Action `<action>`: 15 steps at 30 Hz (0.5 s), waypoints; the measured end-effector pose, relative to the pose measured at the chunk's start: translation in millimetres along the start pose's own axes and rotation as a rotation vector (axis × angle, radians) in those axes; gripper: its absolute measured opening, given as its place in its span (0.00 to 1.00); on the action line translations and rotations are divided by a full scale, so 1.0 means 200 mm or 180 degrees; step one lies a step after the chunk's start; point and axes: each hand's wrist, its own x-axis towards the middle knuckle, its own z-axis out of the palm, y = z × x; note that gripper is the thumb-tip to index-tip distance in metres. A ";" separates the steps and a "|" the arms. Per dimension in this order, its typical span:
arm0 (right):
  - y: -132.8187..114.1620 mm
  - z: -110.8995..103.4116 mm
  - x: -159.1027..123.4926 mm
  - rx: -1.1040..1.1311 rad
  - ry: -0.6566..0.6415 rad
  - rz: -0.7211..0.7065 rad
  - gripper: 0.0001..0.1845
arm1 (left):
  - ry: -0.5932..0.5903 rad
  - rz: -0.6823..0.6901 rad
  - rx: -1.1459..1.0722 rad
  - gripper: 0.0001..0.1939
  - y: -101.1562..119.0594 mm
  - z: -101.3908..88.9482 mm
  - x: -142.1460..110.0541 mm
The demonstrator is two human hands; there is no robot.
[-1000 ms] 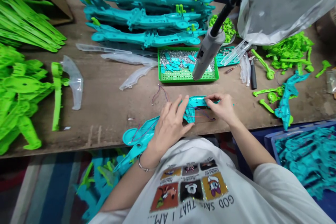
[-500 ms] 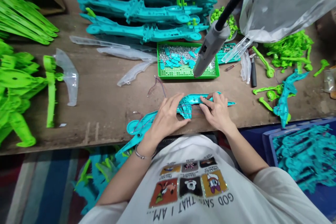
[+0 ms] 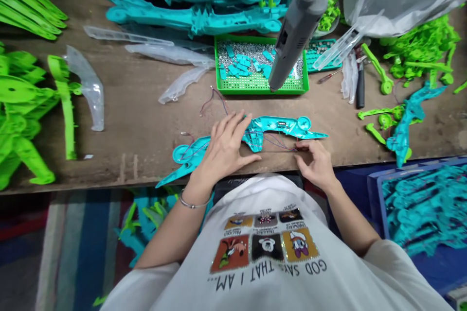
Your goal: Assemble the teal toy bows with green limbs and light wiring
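Observation:
A long, curved teal plastic shell (image 3: pixel 253 133) lies hollow side up near the table's front edge. My left hand (image 3: pixel 224 148) reaches across its middle, fingers over the far edge and thumb on the near side, holding it down. Thin red and blue wires (image 3: pixel 275 142) run out of the shell toward the right. My right hand (image 3: pixel 315 163) is closed in a pinch at the wires' end, just in front of the shell's right part. A small dark piece may sit at the fingertips, too small to make out. The shell's middle-left part is hidden under my left hand.
A green tray (image 3: pixel 262 90) of screws and teal pieces stands beyond the shell, under a hanging grey tool (image 3: pixel 297 34). Teal shells (image 3: pixel 193 19) are stacked behind. Green parts (image 3: pixel 22 107) lie left; a blue crate (image 3: pixel 379 204) of teal parts stands at right.
My right hand has come off the shell's right part toward me, now pinching the wires in front of it. My left hand stays on the shell. The camera view has shifted.

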 end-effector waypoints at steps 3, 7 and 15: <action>-0.02 0.03 0.00 0.0102 0.0001 -0.0005 0.09 | 0.0620 -0.0004 -0.0092 0.40 0.06 0.02 -0.06; -0.06 0.05 0.02 0.0689 0.0163 0.0118 0.06 | 0.1182 0.0178 -0.0548 0.04 0.24 0.14 -0.13; -0.10 0.13 0.00 0.1323 0.0270 0.0279 0.05 | 0.0473 -0.0403 -0.1215 0.10 0.44 0.35 -0.07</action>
